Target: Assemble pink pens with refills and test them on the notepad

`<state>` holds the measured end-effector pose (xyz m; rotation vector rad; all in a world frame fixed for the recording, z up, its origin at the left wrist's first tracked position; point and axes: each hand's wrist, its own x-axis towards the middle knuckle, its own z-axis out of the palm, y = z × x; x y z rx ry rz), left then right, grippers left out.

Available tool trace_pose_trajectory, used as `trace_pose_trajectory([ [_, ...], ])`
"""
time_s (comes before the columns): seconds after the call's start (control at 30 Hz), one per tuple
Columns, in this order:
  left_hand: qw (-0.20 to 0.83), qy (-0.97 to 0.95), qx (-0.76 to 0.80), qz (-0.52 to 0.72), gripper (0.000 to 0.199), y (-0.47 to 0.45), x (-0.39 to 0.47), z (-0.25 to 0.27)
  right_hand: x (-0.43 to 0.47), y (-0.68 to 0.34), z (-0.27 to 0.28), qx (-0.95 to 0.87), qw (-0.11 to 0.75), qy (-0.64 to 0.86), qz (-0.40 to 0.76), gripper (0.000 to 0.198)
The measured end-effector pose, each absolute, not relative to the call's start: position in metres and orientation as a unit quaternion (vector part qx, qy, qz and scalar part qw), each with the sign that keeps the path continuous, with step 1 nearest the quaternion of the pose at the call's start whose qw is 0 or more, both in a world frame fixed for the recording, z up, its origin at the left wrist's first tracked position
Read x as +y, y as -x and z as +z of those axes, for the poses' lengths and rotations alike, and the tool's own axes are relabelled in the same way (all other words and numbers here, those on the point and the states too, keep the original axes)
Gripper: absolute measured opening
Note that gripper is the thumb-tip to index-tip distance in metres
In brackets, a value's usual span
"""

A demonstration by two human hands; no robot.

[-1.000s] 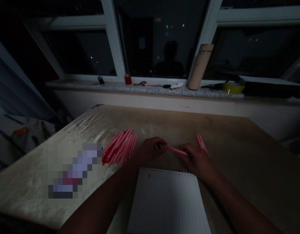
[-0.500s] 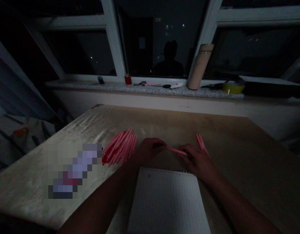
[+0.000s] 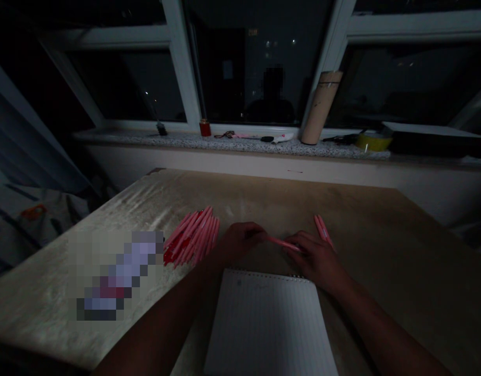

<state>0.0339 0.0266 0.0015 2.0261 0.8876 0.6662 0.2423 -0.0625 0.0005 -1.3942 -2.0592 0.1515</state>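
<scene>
A slim pink pen [image 3: 283,243] is stretched between my two hands, above the far edge of a lined spiral notepad [image 3: 269,324]. My left hand [image 3: 243,240] pinches its left end with closed fingers. At the other end, the fingers of my right hand [image 3: 313,253] are wrapped round it. To the left of my left hand lies a pile of several similar pink pens [image 3: 193,237], some with red parts. Just beyond my right hand rest a couple more pink pens [image 3: 322,228], partly hidden by it.
The table [image 3: 365,219] is lit dimly. A pixelated purple-blue item [image 3: 123,277] lies on its left side. Along the granite windowsill [image 3: 178,140] stand a small red jar [image 3: 205,128], a tall tan cylinder [image 3: 322,107], a yellow tape roll [image 3: 373,141] and a dark box [image 3: 432,140].
Both hands keep hold of the pen in nearly the same place. My right hand's fingers have shifted slightly around it; the piles and notepad have not moved.
</scene>
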Motion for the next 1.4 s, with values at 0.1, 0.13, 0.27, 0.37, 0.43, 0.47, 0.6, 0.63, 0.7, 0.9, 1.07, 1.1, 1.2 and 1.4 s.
trace_pose_trajectory([
  [0.1,0.409,-0.804,0.35,0.252,0.028,-0.0329,0.0271,0.0022,-0.0624,-0.243,-0.0004,-0.785,0.318,0.53,0.057,0.014],
  [0.13,0.406,-0.805,0.35,0.254,0.028,-0.0325,0.0273,0.0022,-0.0623,-0.2431,-0.0006,-0.785,0.316,0.529,0.057,0.014],
  [0.27,0.388,-0.812,0.344,0.269,0.023,-0.0322,0.028,0.0018,-0.0619,-0.2427,-0.0005,-0.786,0.319,0.527,0.058,0.015],
  [0.37,0.384,-0.811,0.345,0.275,0.024,-0.0332,0.0282,0.0018,-0.0619,-0.2423,0.0,-0.784,0.316,0.532,0.06,0.014],
  [0.43,0.383,-0.805,0.355,0.28,0.028,-0.0341,0.0281,0.0017,-0.0622,-0.2421,0.0007,-0.783,0.313,0.535,0.061,0.015],
  [0.47,0.381,-0.804,0.36,0.282,0.03,-0.0344,0.0279,0.0016,-0.0624,-0.242,0.001,-0.782,0.313,0.535,0.06,0.015],
  [0.6,0.396,-0.806,0.357,0.257,0.03,-0.0343,0.0271,0.0008,-0.063,-0.2421,0.0016,-0.785,0.313,0.531,0.058,0.016],
  [0.63,0.407,-0.805,0.353,0.25,0.03,-0.034,0.0268,0.0008,-0.063,-0.2422,0.0014,-0.787,0.313,0.529,0.057,0.016],
  [0.7,0.418,-0.8,0.352,0.247,0.029,-0.0335,0.0265,0.0014,-0.0627,-0.2421,0.0009,-0.787,0.312,0.53,0.055,0.016],
  [0.9,0.399,-0.803,0.35,0.272,0.021,-0.033,0.027,0.0027,-0.0625,-0.2403,0.002,-0.787,0.312,0.53,0.059,0.017],
  [1.07,0.397,-0.797,0.358,0.28,0.029,-0.0338,0.0278,-0.0009,-0.0635,-0.2402,0.0036,-0.788,0.312,0.526,0.066,0.018],
  [1.1,0.404,-0.795,0.357,0.279,0.031,-0.034,0.0278,-0.0016,-0.0636,-0.2403,0.0035,-0.788,0.313,0.526,0.066,0.018],
  [1.2,0.437,-0.788,0.345,0.261,0.031,-0.0347,0.0273,-0.0022,-0.0633,-0.2405,0.0029,-0.788,0.315,0.525,0.064,0.019],
  [1.4,0.462,-0.777,0.337,0.262,0.025,-0.0344,0.0254,0.0006,-0.0632,-0.2403,0.0028,-0.789,0.309,0.526,0.064,0.021],
])
